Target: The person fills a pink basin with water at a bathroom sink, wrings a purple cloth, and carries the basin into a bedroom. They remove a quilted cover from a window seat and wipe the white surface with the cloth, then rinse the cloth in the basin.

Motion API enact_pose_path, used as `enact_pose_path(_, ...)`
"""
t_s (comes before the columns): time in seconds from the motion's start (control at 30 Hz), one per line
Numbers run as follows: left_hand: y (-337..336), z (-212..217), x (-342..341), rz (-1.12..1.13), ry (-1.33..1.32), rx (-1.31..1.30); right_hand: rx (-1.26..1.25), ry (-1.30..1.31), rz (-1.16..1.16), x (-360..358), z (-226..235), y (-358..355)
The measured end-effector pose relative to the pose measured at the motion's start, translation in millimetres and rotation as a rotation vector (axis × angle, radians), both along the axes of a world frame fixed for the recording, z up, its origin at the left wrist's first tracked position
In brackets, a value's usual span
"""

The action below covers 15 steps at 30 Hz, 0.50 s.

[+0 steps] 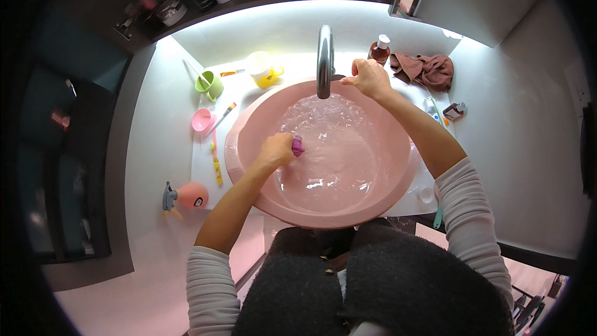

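Note:
A pink basin (401, 177) with clear, rippling water (329, 155) in it sits in front of me. My left hand (278, 150) is closed around a small crumpled purple cloth (298, 145), held over the left part of the water. Behind the basin's far rim rises a curved chrome faucet (324, 62), its spout pointing down over the water. My right hand (368, 79) is just right of the faucet, with its thumb stretched towards the faucet's base and apart from the bent fingers. The faucet's handle is mostly hidden there.
Left of the basin are a yellow cup (266, 78), a green cup (210, 86), a pink bowl (202, 121), brushes and a spray bottle (190, 195). At right lie a brown cloth (429, 73), a brown bottle (379, 50) and a small dark bottle (454, 111). A shelf overhangs the back.

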<state>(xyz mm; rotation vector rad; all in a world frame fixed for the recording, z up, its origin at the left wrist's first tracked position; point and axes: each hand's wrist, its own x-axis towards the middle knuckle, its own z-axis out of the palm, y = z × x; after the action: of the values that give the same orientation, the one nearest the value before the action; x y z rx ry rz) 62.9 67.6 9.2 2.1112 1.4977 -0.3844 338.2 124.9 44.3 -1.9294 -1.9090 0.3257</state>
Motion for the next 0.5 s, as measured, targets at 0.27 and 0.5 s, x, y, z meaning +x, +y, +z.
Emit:
enact_pose_path(0.27, -2.7, 17.4, -0.2, 0.058, -0.068, 0.009, 0.039, -0.089, 0.045, -5.3, -7.7, 14.0)
enact_pose_path(0.5, 1.4, 12.2, -2.7, 0.053, -0.082, 0.0, 0.166, -0.068, -0.111, -2.6, -14.3, 29.9)
